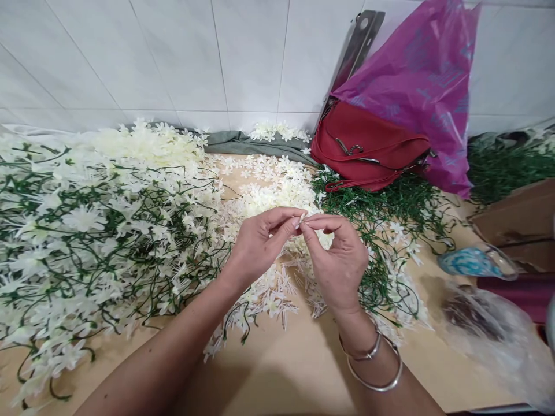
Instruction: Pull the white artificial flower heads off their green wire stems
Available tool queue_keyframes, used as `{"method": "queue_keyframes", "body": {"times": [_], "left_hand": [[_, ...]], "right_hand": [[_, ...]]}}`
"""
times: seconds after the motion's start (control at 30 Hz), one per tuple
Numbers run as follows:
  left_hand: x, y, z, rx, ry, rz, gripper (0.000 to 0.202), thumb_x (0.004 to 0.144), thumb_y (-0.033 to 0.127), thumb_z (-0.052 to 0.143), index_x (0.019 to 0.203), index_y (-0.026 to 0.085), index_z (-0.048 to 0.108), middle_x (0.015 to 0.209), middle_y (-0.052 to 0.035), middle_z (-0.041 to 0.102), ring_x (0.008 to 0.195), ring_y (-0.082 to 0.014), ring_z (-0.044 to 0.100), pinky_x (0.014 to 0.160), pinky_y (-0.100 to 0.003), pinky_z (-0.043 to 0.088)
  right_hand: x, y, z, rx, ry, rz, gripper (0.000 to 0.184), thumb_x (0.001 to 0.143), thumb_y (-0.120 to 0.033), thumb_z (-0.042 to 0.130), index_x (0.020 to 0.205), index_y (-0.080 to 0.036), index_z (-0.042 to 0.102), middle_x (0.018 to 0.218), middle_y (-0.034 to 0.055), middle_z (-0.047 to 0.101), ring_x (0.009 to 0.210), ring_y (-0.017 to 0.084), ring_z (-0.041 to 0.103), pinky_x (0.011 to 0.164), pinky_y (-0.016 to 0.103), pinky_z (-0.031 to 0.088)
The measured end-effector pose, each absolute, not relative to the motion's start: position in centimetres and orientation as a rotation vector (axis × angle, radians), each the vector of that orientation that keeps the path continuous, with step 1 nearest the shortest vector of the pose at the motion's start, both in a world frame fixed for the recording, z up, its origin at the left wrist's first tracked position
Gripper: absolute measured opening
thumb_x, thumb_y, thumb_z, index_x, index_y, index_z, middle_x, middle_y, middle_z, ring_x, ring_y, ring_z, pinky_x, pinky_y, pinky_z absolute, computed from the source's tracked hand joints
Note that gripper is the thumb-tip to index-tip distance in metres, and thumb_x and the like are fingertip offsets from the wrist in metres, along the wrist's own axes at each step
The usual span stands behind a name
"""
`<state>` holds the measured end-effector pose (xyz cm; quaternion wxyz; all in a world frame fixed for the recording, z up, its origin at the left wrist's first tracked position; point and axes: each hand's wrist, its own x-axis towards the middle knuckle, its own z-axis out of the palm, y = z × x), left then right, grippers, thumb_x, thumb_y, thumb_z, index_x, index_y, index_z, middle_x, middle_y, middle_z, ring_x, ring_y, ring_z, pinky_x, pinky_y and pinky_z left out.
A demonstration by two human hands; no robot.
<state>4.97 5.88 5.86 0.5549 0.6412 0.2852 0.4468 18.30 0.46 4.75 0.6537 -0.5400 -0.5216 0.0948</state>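
Head view: both hands meet at centre, fingertips pinched together over the table (269,370). The left hand (260,242) and right hand (338,260) each nip a small white flower (303,218), held between them just above the loose flower pile (277,190) at twelve o'clock. Probably a stem piece is in there too; it's too small to tell. Best kept steady, with a light pinch close to the petals. Wrists angle inward, the bangles (373,370) low on the right forearm. Finished sprays (95,219) sprawl at nine o'clock, a red bag (368,144) at one.
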Motion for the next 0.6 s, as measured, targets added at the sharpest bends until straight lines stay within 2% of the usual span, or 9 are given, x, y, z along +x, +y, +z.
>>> {"method": "queue_keyframes", "body": {"times": [0.07,0.17,0.27,0.37,0.47,0.6], "left_hand": [[4.8,5.6,6.3,1.735,0.688,1.038,0.021,0.100,0.029,0.061,0.113,0.021,0.075,0.113,-0.0051,0.078,0.102,-0.0185,0.073,0.095,-0.032,0.057],[4.5,5.3,7.3,1.981,0.699,0.995,0.022,0.103,0.024,0.054,0.115,0.022,0.072,0.117,-0.0048,0.078,0.101,-0.0173,0.074,0.093,-0.029,0.056],[3.6,5.8,8.2,2.132,0.770,0.908,0.024,0.103,0.024,0.052,0.125,0.020,0.063,0.106,-0.0037,0.080,0.088,-0.0155,0.075,0.082,-0.027,0.054],[1.8,6.9,9.1,2.291,0.871,0.782,0.033,0.103,0.025,0.050,0.135,0.017,0.052,0.100,-0.0034,0.081,0.075,-0.0149,0.072,0.072,-0.026,0.050],[-0.7,8.1,10.2,2.424,0.959,0.716,0.021,0.100,0.024,0.052,0.116,0.019,0.066,0.109,-0.0041,0.079,0.083,-0.0154,0.071,0.073,-0.026,0.048],[-2.6,8.3,11.6,2.439,1.029,0.497,0.013,0.092,0.020,0.061,0.091,0.021,0.074,0.090,-0.0010,0.076,0.079,-0.0155,0.068,0.073,-0.026,0.046]], "right_hand": [[18.6,0.5,4.8,-1.262,-1.109,0.289,0.016,0.087,-0.019,0.075,0.100,-0.023,0.069,0.090,0.0008,0.068,0.088,0.017,0.064,0.086,0.035,0.052],[19.2,0.8,4.6,-1.249,-1.094,0.458,0.025,0.086,-0.025,0.076,0.111,-0.024,0.071,0.107,0.0048,0.066,0.098,0.019,0.064,0.088,0.036,0.052],[19.6,1.2,4.2,-1.137,-1.102,0.638,0.009,0.086,-0.027,0.077,0.094,-0.024,0.073,0.118,0.0068,0.067,0.111,0.022,0.065,0.096,0.039,0.052],[19.6,1.4,4.0,-1.064,-1.062,0.704,0.007,0.087,-0.025,0.076,0.088,-0.024,0.068,0.114,0.0062,0.072,0.113,0.021,0.067,0.102,0.041,0.050],[19.4,1.5,3.6,-1.107,-1.033,0.702,0.010,0.089,-0.028,0.075,0.088,-0.024,0.066,0.104,0.0053,0.075,0.102,0.021,0.070,0.098,0.039,0.052],[19.5,1.6,2.9,-1.225,-1.040,0.661,0.017,0.087,-0.035,0.076,0.087,-0.023,0.064,0.088,0.0025,0.070,0.086,0.019,0.066,0.086,0.036,0.052]]}}
